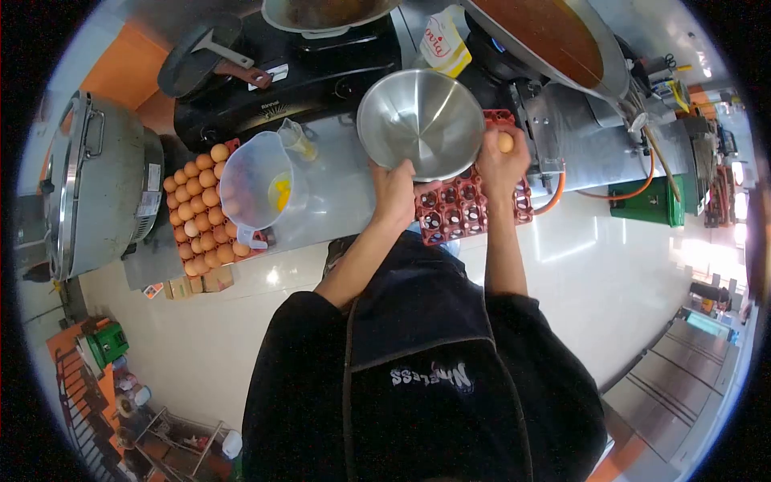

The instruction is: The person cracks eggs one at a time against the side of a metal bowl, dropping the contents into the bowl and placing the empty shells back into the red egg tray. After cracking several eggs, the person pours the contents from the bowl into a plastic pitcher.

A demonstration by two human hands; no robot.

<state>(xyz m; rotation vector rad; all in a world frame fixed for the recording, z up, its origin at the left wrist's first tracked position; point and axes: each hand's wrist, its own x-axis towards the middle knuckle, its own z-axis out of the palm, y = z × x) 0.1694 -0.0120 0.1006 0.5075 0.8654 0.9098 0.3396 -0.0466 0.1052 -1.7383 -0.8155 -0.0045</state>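
Observation:
My left hand (395,193) grips the near rim of a shiny steel mixing bowl (421,120), thumb over the edge. No food shows inside the bowl. In my right hand (501,165) is a brown egg (505,142), held close to the bowl's right rim. Beneath that hand and partly under the bowl lies a red egg tray (454,210) with bare cups. To the left, a clear plastic measuring jug (250,173) has raw egg with yellow yolks (281,193) in it. Beside the jug sits another tray full of brown eggs (198,210).
Behind stands a black gas stove (273,104) with a frying pan (201,56) on it. A small clear cup (297,140) is by the jug. A large wok of reddish sauce (546,40) is at upper right, a big steel pot (108,185) far left. An orange hose (554,193) hangs near the counter edge.

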